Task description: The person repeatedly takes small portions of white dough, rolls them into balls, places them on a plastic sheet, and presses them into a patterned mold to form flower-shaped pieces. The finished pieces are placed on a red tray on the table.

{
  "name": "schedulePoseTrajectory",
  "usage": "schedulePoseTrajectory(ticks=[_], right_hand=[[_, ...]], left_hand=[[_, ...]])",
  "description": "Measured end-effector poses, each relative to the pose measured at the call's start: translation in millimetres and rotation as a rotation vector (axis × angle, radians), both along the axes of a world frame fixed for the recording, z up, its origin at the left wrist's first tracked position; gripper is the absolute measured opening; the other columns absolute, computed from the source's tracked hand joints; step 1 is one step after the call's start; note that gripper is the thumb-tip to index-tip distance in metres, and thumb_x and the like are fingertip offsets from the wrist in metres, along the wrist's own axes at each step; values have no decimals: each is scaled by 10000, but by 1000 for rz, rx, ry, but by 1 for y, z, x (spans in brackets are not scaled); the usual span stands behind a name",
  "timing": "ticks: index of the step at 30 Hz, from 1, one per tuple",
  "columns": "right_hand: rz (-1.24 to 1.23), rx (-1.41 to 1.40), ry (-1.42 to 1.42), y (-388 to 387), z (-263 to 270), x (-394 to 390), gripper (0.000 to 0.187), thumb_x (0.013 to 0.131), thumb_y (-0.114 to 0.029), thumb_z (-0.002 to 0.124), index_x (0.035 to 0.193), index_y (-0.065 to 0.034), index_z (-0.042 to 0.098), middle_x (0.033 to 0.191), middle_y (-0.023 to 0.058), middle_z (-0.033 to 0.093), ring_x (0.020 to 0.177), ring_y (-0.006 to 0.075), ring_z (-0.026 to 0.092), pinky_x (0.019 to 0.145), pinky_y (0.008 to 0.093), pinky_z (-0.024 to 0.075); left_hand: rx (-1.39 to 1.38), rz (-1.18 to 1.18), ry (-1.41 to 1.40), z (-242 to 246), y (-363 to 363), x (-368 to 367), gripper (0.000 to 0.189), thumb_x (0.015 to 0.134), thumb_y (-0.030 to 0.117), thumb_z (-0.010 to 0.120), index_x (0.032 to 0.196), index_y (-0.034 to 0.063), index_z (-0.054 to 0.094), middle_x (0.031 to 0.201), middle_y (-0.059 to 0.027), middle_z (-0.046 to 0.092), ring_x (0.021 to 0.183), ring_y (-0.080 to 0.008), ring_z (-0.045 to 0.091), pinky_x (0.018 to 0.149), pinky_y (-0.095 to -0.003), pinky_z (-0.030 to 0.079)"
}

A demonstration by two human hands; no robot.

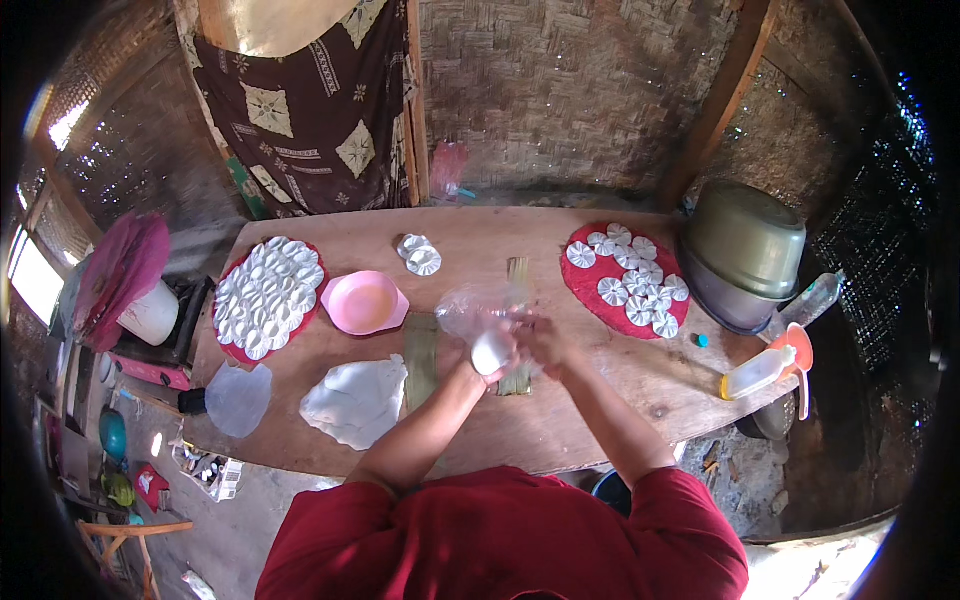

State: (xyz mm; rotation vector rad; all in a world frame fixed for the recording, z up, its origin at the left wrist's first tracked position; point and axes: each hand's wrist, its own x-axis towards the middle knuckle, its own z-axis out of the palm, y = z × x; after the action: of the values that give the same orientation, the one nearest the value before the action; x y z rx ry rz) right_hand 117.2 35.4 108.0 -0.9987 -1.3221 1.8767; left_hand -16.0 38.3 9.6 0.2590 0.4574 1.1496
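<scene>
In my left hand (pixel 511 358) lies a smooth white lump of dough (pixel 490 352), held over the middle of the wooden table. My right hand (pixel 546 341) is right beside it, blurred, so its grip is unclear. Just beyond both hands is a crumpled clear plastic sheet (pixel 466 309). Two strips of green leaf, a left one (pixel 421 356) and a right one (pixel 516 384), lie on the table, the right one partly hidden by my hands. A large slab of white dough (pixel 356 401) rests to the left of my left forearm.
At left, a red round mat (pixel 322 281) bears many pleated white pieces, near a pink bowl (pixel 365 303) of liquid. Another red mat (pixel 585 296) with such pieces lies right. Stacked metal pots (pixel 742 240), an oil bottle (pixel 754 375) and an orange dipper (pixel 801 349) line the right edge.
</scene>
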Motion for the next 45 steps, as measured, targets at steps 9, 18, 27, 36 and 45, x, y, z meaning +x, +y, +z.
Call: schedulePoseTrajectory(ticks=[9,18,27,36,45], right_hand=[[54,462,-341,3,4,15,365,762,-165,807,970,59,607,898,100,670,816,149,624,699,288,503],[229,663,-948,77,-88,26,595,756,-509,732,1110,-40,640,993,171,674,958,303,633,819,407,480],[252,948,-1315,33,-80,21,931,655,-612,752,1318,-64,394,1269,146,527,1160,338,520,941,547,378],[298,791,-1324,84,-83,20,973,639,-705,699,1325,-88,391,1292,161,489,1191,368,463,961,544,334],[163,816,-1315,167,-88,13,802,695,-684,674,1282,-171,482,1227,173,521,1195,379,463,984,525,337]], left_hand=[[78,198,22,-40,-5,-3,395,957,267,531,1321,123,475,1261,-116,560,1022,-219,604,690,-287,550],[1175,10,1944,-16,-99,19,439,889,265,603,1195,-45,542,1241,-232,552,1174,-341,524,1029,-394,408],[1338,-81,2223,-24,-96,18,421,916,276,523,1138,-80,558,1226,-216,573,1167,-305,541,1037,-391,389],[1225,-135,2069,-26,-94,20,465,940,291,493,1176,-106,542,1280,-283,523,1217,-376,506,1052,-422,386],[1233,-210,2081,-29,-93,21,504,980,328,428,1200,-114,528,1311,-294,495,1241,-380,486,1065,-418,378]])
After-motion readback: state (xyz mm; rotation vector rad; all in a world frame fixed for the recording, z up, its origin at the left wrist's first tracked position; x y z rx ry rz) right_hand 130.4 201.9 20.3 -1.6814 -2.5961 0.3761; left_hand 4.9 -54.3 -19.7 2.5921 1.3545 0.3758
